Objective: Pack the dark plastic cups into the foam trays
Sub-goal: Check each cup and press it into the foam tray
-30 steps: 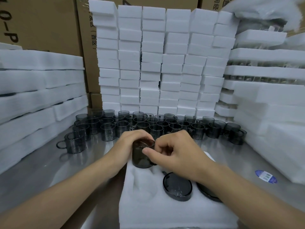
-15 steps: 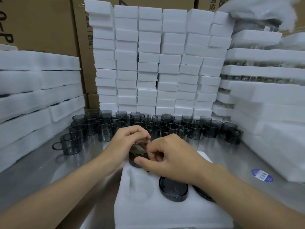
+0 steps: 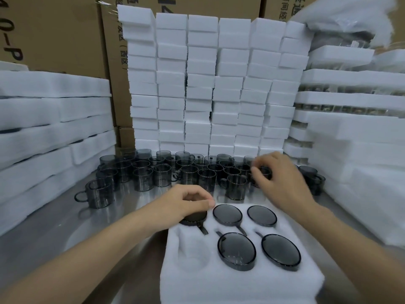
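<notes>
Foam stacks (image 3: 203,84) around loose cups (image 3: 162,175)

Item 1: left carton (image 3: 54,29), brown card. Large black print running sideways down its left edge, reading "40-P" (the "4" partly cut by the picture's edge).
Item 2: middle carton (image 3: 114,84). Part of a large black "4" at the top. A vertical line of small Chinese characters with a bracket, too blurred to read surely.
Item 3: right carton (image 3: 274,9). Black Chinese characters, cropped and not legible.
</notes>
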